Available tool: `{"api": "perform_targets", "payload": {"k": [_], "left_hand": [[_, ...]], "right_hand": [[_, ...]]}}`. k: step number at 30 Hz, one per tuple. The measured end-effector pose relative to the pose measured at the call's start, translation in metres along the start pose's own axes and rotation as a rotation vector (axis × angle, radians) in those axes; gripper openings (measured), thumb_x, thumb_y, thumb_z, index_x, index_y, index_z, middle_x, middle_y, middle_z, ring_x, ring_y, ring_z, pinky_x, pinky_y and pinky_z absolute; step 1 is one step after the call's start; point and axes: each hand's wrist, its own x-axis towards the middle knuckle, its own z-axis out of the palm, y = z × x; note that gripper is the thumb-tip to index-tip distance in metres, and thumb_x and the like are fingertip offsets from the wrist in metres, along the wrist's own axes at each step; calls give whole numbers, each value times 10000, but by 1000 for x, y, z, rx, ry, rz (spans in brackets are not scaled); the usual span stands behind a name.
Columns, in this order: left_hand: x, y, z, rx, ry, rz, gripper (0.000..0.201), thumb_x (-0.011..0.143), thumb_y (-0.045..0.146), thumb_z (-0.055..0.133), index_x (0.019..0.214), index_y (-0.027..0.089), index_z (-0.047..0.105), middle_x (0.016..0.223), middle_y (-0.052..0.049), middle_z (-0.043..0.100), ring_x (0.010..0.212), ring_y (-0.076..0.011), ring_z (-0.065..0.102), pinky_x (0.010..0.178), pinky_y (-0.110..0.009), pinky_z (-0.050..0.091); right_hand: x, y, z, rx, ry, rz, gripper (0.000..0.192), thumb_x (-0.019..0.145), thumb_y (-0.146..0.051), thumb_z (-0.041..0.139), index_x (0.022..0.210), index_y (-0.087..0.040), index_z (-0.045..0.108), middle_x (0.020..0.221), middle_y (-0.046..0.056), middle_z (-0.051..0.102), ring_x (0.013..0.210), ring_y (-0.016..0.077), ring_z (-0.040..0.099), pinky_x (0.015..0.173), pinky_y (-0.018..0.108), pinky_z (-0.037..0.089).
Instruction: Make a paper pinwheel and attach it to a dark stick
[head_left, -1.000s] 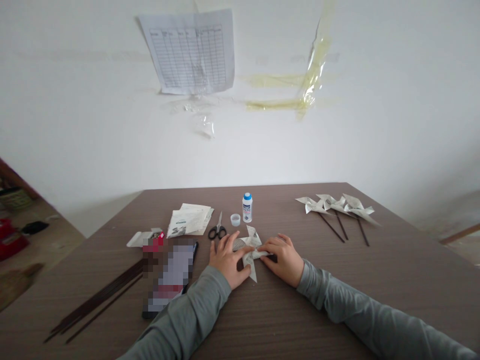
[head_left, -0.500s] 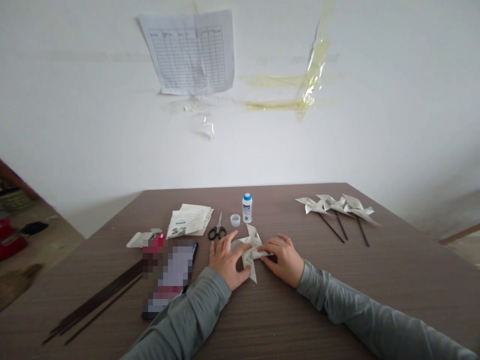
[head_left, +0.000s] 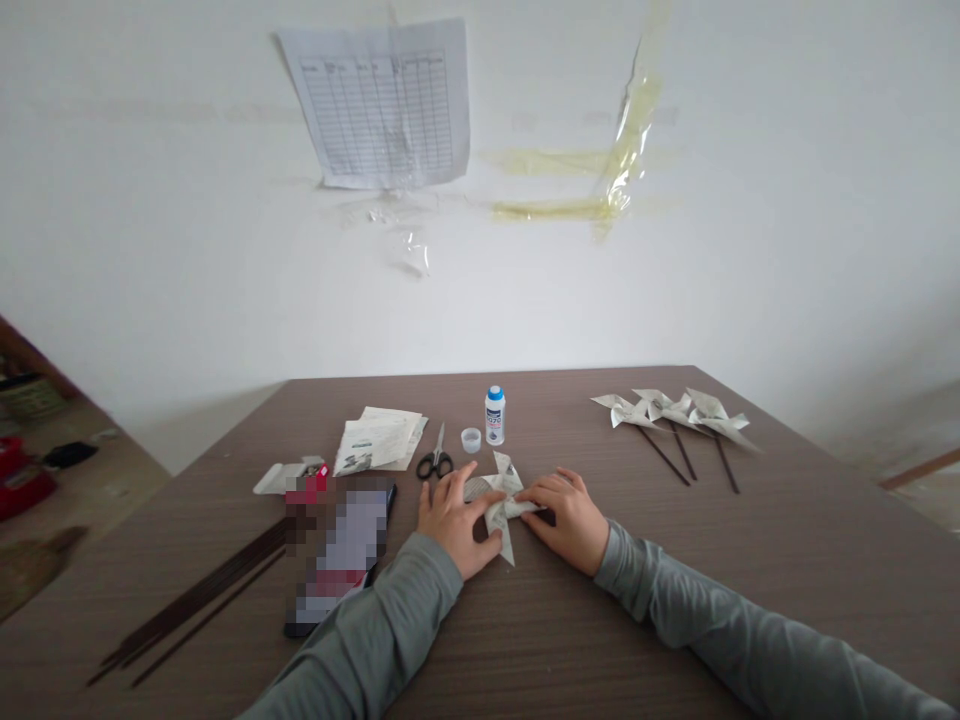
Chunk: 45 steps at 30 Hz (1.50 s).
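A printed-paper pinwheel (head_left: 504,524) lies on the table between my hands, its pointed blades folded toward the centre. My left hand (head_left: 456,520) presses on its left side, with index finger and thumb on the paper. From the right, my right hand (head_left: 568,513) pinches the right blade near the middle, and its fingers hide part of it. Just beyond stand a white glue bottle (head_left: 495,420) with a blue top and a small clear cap (head_left: 471,440). Black-handled scissors (head_left: 435,463) rest by the fingers of my left hand.
Several paper sheets (head_left: 379,442) lie left of the scissors, near a small opened packet (head_left: 281,478). A phone (head_left: 345,555) and dark sticks (head_left: 199,590) are at the left. Three finished pinwheels on sticks (head_left: 667,408) lie at the table's (head_left: 750,570) far right.
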Motion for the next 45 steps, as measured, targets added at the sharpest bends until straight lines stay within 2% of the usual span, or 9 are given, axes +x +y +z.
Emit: {"api": "perform_targets", "payload": {"k": [5, 11, 19, 24, 28, 36, 45], "left_hand": [[7, 2, -4, 25, -76, -56, 692, 900, 389, 1055, 1568, 546, 966, 2052, -61, 601, 1864, -555, 549, 1566, -901, 349], [4, -10, -3, -24, -75, 16, 720, 940, 377, 1013, 1627, 576, 925, 2043, -48, 612, 1872, -551, 551, 1559, -891, 382], [-4, -4, 4, -29, 68, 20, 690, 907, 332, 1024, 1566, 523, 957, 1985, -75, 660, 1797, -538, 631, 1548, -878, 417], [-3, -5, 1, -45, 45, 6, 703, 896, 376, 1022, 1581, 509, 936, 1997, -80, 650, 1808, -534, 613, 1547, -849, 426], [-4, -5, 1, -36, 31, 18, 679, 927, 364, 993, 1587, 514, 942, 2006, -82, 636, 1815, -555, 599, 1548, -876, 404], [-4, -1, -2, -23, 10, 9, 622, 943, 357, 979, 1530, 562, 961, 2012, -28, 631, 1802, -529, 591, 1544, -881, 386], [2, -5, 0, -2, -72, -10, 667, 941, 407, 993, 1583, 580, 942, 2063, -7, 590, 1843, -538, 551, 1553, -880, 364]], "right_hand": [[0, 1, 1, -20, 1, -8, 346, 1051, -174, 847, 1273, -401, 985, 1194, 53, 998, 1127, 370, 969, 1412, 723, 623], [-2, 6, 2, -14, 34, -17, 355, 1067, -180, 841, 1304, -399, 988, 1302, 66, 1000, 1263, 394, 965, 1408, 746, 625], [-2, 8, -1, -36, 12, -35, 371, 1078, -186, 846, 1318, -432, 985, 1282, 52, 1009, 1242, 390, 966, 1423, 759, 602], [-2, 8, -1, -8, 16, -42, 333, 1074, -214, 845, 1295, -421, 984, 1274, 61, 1010, 1236, 398, 959, 1422, 771, 595], [-2, 6, -2, -1, 13, -41, 321, 1069, -222, 843, 1287, -410, 984, 1271, 70, 1006, 1236, 401, 955, 1421, 790, 590], [-1, 1, -6, -41, 13, -54, 355, 1063, -182, 845, 1278, -432, 978, 1267, 51, 1002, 1219, 382, 957, 1397, 729, 621], [-2, 2, -5, -17, 3, -39, 331, 1080, -192, 836, 1279, -415, 977, 1266, 57, 999, 1239, 381, 946, 1410, 749, 598]]}}
